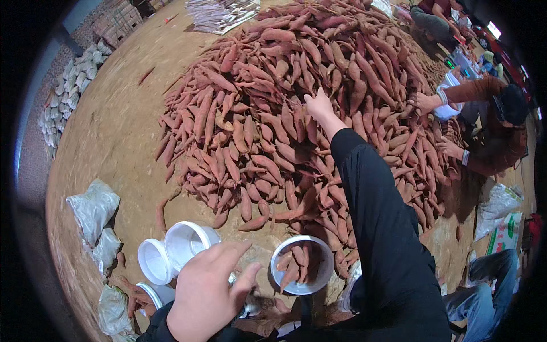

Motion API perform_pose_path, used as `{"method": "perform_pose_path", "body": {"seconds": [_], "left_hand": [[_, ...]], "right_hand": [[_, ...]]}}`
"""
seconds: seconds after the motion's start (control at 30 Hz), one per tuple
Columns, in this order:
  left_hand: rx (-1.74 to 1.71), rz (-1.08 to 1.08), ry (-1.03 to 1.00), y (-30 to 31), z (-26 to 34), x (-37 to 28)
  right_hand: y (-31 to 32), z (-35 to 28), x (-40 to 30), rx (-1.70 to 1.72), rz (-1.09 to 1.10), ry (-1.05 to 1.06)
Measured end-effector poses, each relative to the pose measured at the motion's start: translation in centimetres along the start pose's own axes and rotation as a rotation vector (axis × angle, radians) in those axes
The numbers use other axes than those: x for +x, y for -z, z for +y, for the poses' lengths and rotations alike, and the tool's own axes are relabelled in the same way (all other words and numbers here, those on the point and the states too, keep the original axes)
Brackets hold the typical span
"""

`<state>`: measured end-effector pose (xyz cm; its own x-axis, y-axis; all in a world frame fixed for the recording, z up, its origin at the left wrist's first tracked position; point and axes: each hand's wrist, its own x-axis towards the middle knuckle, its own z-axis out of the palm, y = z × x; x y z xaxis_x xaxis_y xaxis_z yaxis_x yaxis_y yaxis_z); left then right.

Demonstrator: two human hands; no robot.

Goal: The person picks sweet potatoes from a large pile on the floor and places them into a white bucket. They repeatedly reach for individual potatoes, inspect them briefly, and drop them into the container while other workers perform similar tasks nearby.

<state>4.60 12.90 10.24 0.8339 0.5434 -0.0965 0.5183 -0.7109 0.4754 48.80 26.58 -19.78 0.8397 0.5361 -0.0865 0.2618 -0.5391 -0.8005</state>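
A large heap of reddish sweet potatoes [265, 124] covers the floor before me. My right hand [320, 107] reaches onto the heap's upper middle, its fingertips at the sweet potatoes; whether it grips one I cannot tell. Nearer to me, my left hand [213, 286] hovers empty, fingers apart, in front of the white buckets. Several sweet potatoes lie in an upright white plastic bucket [331, 267] between my two arms. Left of it, partly behind my left hand, a larger white bucket [188, 239] and a smaller one [153, 261] lie tilted side by side with their mouths showing.
At the right, a co-worker's hands [451, 148] touch the heap beside a white bucket [448, 112]. Another person's jeans-clad legs [483, 299] are at the lower right. Plastic bags [96, 209] lie on the left floor; filled sacks [72, 85] line the wall. Stacked sheets [222, 15] stand behind the heap.
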Motion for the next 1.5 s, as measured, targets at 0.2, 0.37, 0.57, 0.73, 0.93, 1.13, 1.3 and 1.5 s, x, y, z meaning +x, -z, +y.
{"method": "perform_pose_path", "body": {"seconds": [0.2,0.37,0.57,0.73,0.93,1.13,1.3,1.5], "left_hand": [[-0.058,-0.041,-0.016,-0.6,-1.7,0.4],[-0.089,-0.011,-0.066,0.4,-3.0,-1.5],[-0.147,0.016,-0.124,-1.4,-4.5,-1.4],[-0.306,0.043,-0.321,-3.7,-3.0,-1.3],[-0.465,-0.198,-0.522,-4.7,0.3,-3.0],[-0.146,-0.253,-0.587,-3.9,-0.9,-2.6],[-0.321,-0.177,-0.138,-3.4,-5.2,-2.5],[-0.934,-0.471,0.26,-8.6,-4.7,-4.0]], "right_hand": [[-1.2,2.9,2.9,0.307,0.131,-0.149],[-0.2,0.7,-6.5,0.499,-0.045,0.142],[14.2,-5.5,-24.3,0.504,-0.607,0.044],[23.2,-10.4,-37.0,0.584,-0.783,-0.127],[26.4,-11.1,-45.4,0.166,-0.426,0.504],[26.5,-9.4,-48.1,-0.649,-0.232,1.11],[28.1,-6.0,-46.0,-0.745,-0.17,0.68],[27.2,-2.7,-47.1,-0.895,-0.31,0.373]]}}
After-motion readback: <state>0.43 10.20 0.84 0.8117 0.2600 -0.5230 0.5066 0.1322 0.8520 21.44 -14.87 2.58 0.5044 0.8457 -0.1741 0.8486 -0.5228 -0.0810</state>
